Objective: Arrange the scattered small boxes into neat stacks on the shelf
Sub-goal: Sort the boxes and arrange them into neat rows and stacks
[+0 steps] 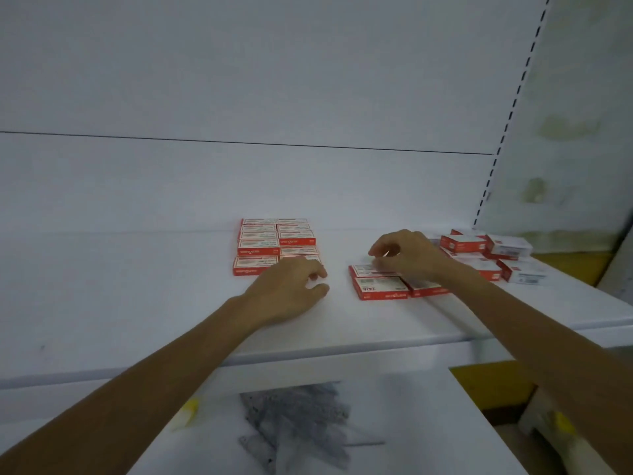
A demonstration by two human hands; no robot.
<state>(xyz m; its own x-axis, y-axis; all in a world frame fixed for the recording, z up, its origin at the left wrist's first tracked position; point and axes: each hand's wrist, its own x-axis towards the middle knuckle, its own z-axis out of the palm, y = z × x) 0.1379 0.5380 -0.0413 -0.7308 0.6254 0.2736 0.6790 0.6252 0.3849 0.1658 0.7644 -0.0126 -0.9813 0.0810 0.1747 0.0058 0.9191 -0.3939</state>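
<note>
Small red-and-white boxes lie on a white shelf. A neat block of stacked boxes stands at the middle back. My left hand rests on the shelf just in front of it, fingers loosely curled, holding nothing. A low group of boxes sits right of centre. My right hand hovers over that group, fingertips touching the top of the rear box; whether it grips the box I cannot tell. A loose pile of scattered boxes lies at the far right.
The shelf's back wall is white, with a slotted upright at the right. Below the shelf edge is a lower shelf with a grey scuffed patch and a yellow tag.
</note>
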